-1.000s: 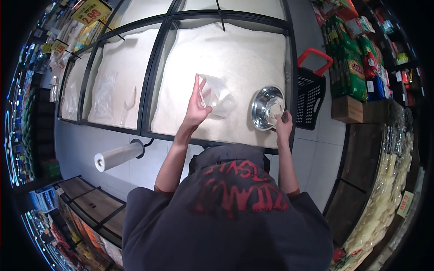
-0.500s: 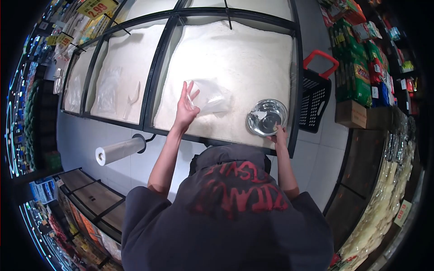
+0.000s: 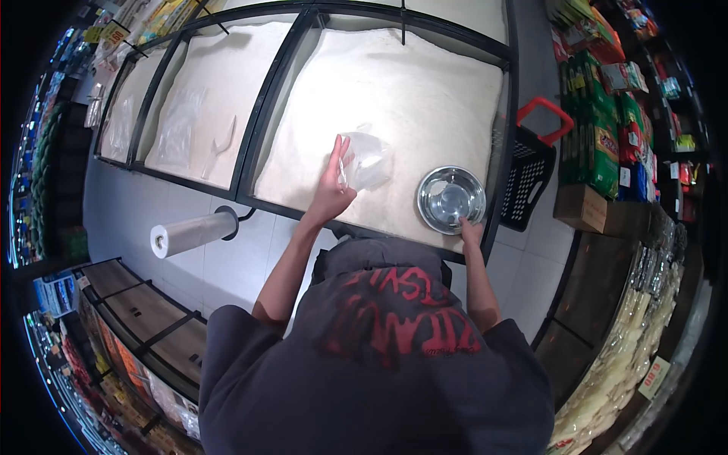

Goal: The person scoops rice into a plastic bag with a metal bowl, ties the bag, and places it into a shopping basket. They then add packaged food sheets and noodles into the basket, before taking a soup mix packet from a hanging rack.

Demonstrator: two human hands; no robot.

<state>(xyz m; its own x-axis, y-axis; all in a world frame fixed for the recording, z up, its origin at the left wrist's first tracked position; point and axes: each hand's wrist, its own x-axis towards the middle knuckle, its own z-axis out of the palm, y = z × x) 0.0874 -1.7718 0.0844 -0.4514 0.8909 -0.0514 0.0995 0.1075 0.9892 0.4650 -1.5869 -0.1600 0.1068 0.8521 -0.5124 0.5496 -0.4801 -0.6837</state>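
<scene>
One clear bag (image 3: 370, 163), left fingers (image 3: 337, 155) gripping its edge, right fingers (image 3: 465, 225) gripping bowl (image 3: 453, 199) by rim

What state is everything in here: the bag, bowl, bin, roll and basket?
Clear bag: held by left hand; fullness unclear.
Metal bowl: upright, gripped near its rim by right hand.
Bin: uncovered, holding pale loose stuff.
Plastic roll: wound, on a holder.
Basket: standing on the floor.

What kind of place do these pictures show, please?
Most likely a supermarket's bulk-food area: black-framed bins hold pale loose goods, a red-handled basket stands beside them, and packaged products are stacked nearby.
</scene>
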